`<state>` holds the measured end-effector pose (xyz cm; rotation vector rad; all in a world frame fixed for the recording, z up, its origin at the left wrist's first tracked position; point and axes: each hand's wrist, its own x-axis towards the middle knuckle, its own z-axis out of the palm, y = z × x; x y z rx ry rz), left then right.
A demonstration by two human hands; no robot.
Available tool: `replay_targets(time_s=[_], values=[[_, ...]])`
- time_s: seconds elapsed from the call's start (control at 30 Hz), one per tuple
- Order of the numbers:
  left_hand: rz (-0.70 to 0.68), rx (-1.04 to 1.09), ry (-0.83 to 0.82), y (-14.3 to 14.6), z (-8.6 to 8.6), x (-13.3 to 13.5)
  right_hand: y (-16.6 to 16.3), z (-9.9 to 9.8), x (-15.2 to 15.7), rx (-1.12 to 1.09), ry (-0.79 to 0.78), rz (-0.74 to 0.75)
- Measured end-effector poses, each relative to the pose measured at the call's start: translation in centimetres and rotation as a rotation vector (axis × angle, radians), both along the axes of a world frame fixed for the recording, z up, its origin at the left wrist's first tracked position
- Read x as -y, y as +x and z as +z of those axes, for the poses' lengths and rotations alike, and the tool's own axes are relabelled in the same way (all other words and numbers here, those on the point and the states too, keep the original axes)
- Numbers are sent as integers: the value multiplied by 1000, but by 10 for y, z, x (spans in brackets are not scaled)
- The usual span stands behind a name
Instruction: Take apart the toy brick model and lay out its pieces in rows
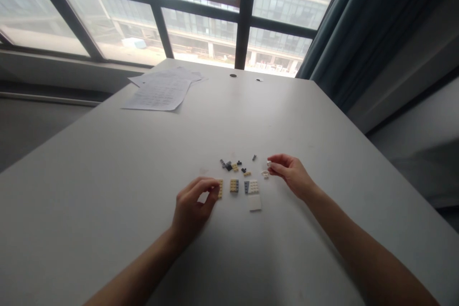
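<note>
My left hand (196, 201) is closed, with thumb and fingertips on a tan studded toy brick (220, 189) at the left of the group. Between the fingers of my right hand (290, 172) is a small white brick (268, 164), held just above the table. Just left of that hand lie small white pieces (265, 174). Between my hands sit a tan and blue-grey brick (234, 186), a white studded brick (254, 187) beside a blue-grey piece (246, 187), and a smooth white tile (255, 202) nearer to me.
Small grey, black and tan pieces (229, 166) are scattered behind the bricks, with one grey piece (254, 157) apart. Printed paper sheets (161, 91) lie at the table's far left. Two round holes show near the far edge, below a window. A dark curtain (340, 38) hangs at right.
</note>
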<state>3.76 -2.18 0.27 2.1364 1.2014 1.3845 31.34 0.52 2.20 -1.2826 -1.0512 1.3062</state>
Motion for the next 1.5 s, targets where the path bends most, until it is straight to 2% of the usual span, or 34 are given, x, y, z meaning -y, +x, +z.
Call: replay_targets(time_s=[0.1, 0.2, 0.33, 0.53, 0.67, 1.1, 1.27, 1.4, 1.5], values=[[-1, -6, 2, -1, 0, 0, 19, -9, 14, 312, 87, -25], [11, -15, 2, -1, -1, 0, 25, -15, 24, 628, 187, 17], [10, -20, 2, -1, 0, 0, 20, -15, 30, 825, 337, 110], [5, -31, -2, -1, -1, 0, 11, -14, 27, 914, 488, 217], [3, -29, -1, -2, -1, 1, 11, -18, 25, 956, 534, 215], [17, -36, 0, -1, 0, 0, 8, -20, 26, 972, 522, 205], [5, -32, 14, -1, 0, 0, 8, -18, 27, 952, 470, 166], [3, -29, 9, -1, 0, 0, 4, -8, 14, 961, 474, 108], [-3, -24, 14, -1, -1, 0, -2, -4, -7, 997, 496, 138]])
